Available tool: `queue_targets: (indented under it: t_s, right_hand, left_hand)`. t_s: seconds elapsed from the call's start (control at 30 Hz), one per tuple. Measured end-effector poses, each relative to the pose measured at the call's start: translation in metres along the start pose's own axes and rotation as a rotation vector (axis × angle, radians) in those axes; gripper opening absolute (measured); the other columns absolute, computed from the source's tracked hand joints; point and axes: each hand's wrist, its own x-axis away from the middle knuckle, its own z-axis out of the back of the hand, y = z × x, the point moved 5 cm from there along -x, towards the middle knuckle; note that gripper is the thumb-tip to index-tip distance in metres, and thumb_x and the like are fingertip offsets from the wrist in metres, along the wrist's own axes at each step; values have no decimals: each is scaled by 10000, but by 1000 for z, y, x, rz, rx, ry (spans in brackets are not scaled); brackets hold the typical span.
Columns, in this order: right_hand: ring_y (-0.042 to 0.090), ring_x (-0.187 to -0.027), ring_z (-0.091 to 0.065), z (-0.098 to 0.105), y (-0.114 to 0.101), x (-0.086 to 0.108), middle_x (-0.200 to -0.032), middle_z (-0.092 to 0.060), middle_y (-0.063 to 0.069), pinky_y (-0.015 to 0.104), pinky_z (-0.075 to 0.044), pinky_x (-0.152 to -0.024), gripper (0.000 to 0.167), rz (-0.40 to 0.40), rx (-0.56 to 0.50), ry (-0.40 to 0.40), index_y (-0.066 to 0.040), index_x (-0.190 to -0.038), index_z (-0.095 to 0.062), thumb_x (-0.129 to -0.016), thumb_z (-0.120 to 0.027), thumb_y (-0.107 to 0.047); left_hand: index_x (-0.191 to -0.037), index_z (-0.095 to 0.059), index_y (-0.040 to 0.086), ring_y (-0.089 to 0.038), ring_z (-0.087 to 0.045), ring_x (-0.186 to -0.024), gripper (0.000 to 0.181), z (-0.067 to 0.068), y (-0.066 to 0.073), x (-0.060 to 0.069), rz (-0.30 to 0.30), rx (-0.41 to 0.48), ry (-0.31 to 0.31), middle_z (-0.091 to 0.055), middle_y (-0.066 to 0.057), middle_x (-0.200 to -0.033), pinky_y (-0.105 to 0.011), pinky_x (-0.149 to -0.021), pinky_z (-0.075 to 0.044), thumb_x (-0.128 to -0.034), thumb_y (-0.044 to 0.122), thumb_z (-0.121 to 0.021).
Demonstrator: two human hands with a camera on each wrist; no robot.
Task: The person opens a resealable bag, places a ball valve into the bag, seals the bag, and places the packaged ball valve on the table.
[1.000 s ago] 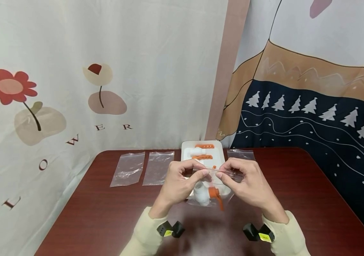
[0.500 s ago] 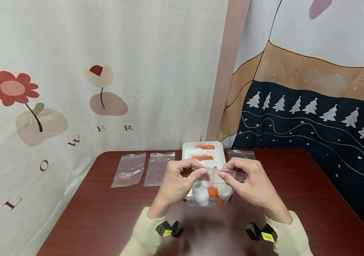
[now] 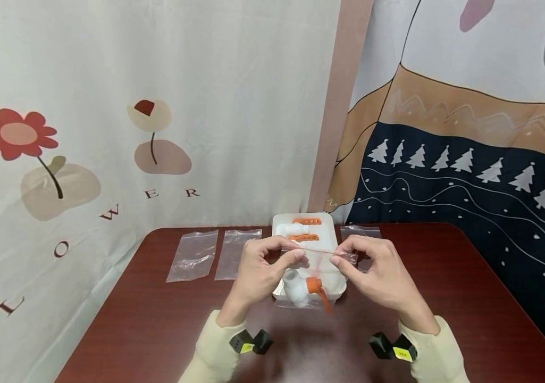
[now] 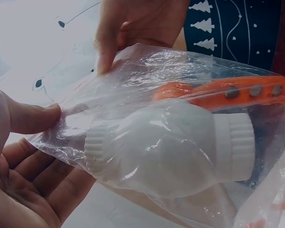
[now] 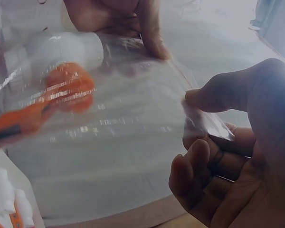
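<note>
A clear zip bag [image 4: 171,66] hangs between my two hands, with a white plastic ball valve [image 4: 161,142] inside it. The valve's orange handle [image 4: 247,92] lies along its side in the left wrist view. My left hand [image 3: 265,271] pinches the bag's top edge between thumb and fingers at the left. At the right end of the same edge, my right hand [image 3: 375,271] pinches the plastic, as the right wrist view shows too. The edge is stretched straight between them, with a reddish zip line along it. The bag hangs above the near part of a white tray [image 3: 279,218].
More white valves [image 3: 296,229] with orange handles [image 3: 307,221] lie in the tray behind the hands. Two flat clear bags [image 3: 193,255] lie on the table to the left. Another bag [image 3: 360,232] lies right of the tray, partly hidden. A patterned curtain stands behind the table.
My hands have drawn slightly apart, the left one moving a little left, stretching the bag's top edge. The bagged valve has shifted slightly left. Both hands keep their pinch.
</note>
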Motion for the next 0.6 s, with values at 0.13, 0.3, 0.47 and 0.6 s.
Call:
queue_targets:
  t_s: [0.13, 0.3, 0.47, 0.6]
  right_hand:
    - [57, -676, -527, 1, 1, 0, -729, -560, -107, 179, -427, -523, 239, -7, -4, -3, -277, -843, -689, -860, -809, -71]
    - [65, -675, -530, 2, 1, 0, -724, -561, -107, 181, -419, -520, 237, 2, -6, 3, -277, -846, -695, -858, -812, -71]
    - [55, -657, -533, 6, 2, 1, -709, -574, -107, 191, -414, -510, 241, 6, -19, 12, -272, -846, -700, -855, -813, -59]
    - [51, -651, -535, 9, 3, 1, -706, -583, -103, 191, -415, -502, 214, -3, -20, -2, -254, -848, -709, -864, -811, -66]
  left_hand:
    - [-890, -755, -3, -201, -736, -673, 77, 4, 0, -1, 0, 13, 8, -769, -146, -782, -224, -581, -560, -913, 70, -763]
    - [-901, -761, 4, -221, -746, -688, 81, 5, 1, -1, 6, 5, 8, -772, -149, -792, -240, -585, -568, -918, 83, -762]
    - [-897, -761, 22, -190, -762, -722, 79, 10, 0, -1, 29, 8, 26, -778, -140, -800, -255, -620, -590, -920, 98, -760]
    - [-893, -760, 13, -136, -755, -722, 67, 13, 0, -2, 25, 6, 34, -775, -159, -797, -247, -623, -586, -918, 75, -755]
